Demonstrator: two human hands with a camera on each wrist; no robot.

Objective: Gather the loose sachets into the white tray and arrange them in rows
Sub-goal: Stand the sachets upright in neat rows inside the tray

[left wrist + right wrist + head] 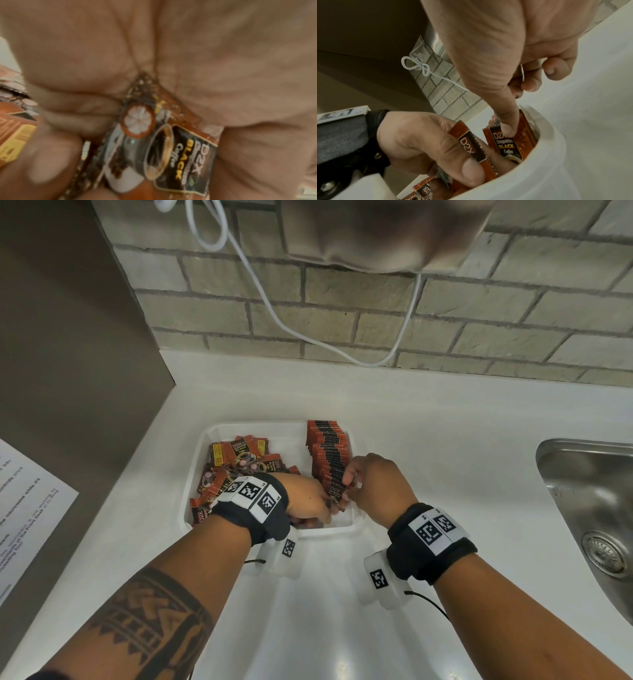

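A white tray (pixel 198 460) sits on the counter. Loose orange-and-black coffee sachets (pixel 239 455) lie jumbled in its left half. A row of sachets (pixel 329 446) stands on edge along its right side. My left hand (pixel 320 510) is low at the tray's near end and grips a small stack of sachets (pixel 471 146); one of them lies against the palm (pixel 173 151) in the left wrist view. My right hand (pixel 349 484) pinches the front sachet (pixel 508 144) of the row, thumb (pixel 506 128) on its face.
A steel sink (pixel 589 508) is set into the white counter (pixel 445 433) at the right. A white cable (pixel 308 332) hangs down the brick wall behind. A printed sheet (pixel 27 508) lies at the far left, below a brown side panel (pixel 68 337).
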